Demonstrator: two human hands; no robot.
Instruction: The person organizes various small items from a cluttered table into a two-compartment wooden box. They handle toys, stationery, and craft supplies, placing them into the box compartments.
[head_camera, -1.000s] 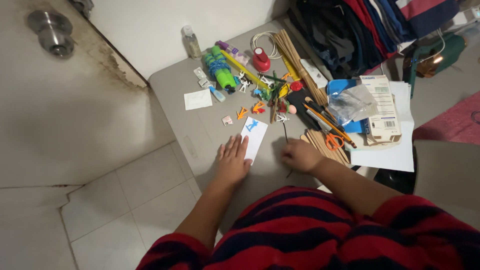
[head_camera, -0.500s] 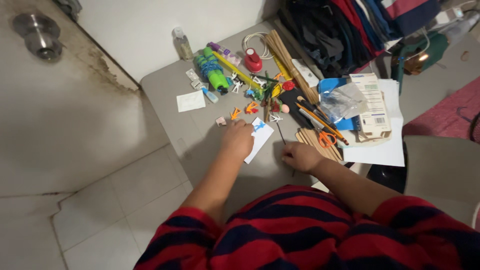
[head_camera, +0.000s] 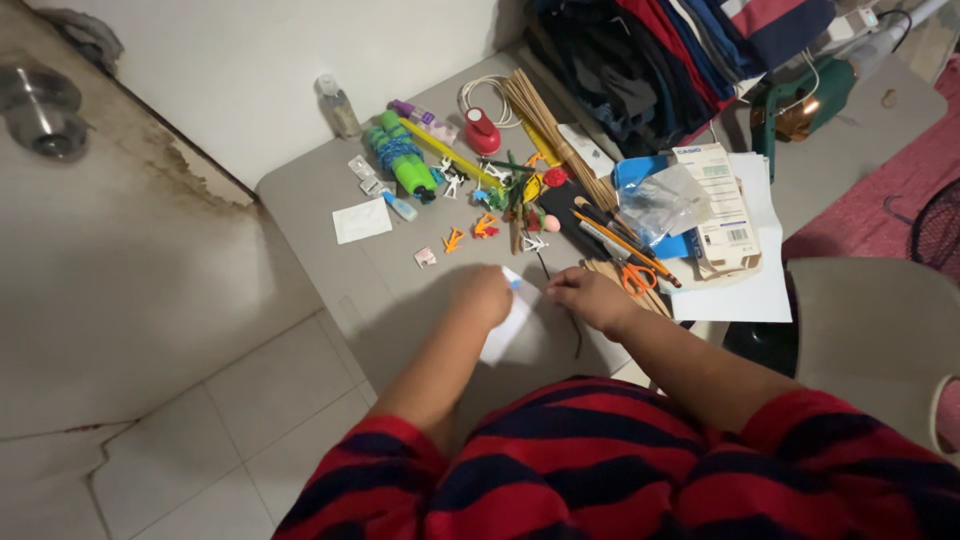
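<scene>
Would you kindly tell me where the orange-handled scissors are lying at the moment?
In the head view, the orange-handled scissors lie on the grey table, just right of the right hand, on the wooden sticks below the pencils.

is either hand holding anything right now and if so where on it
The left hand grips a white paper packet by its upper end. The right hand rests on the grey table by a thin dark stick; whether it holds anything cannot be told.
</scene>
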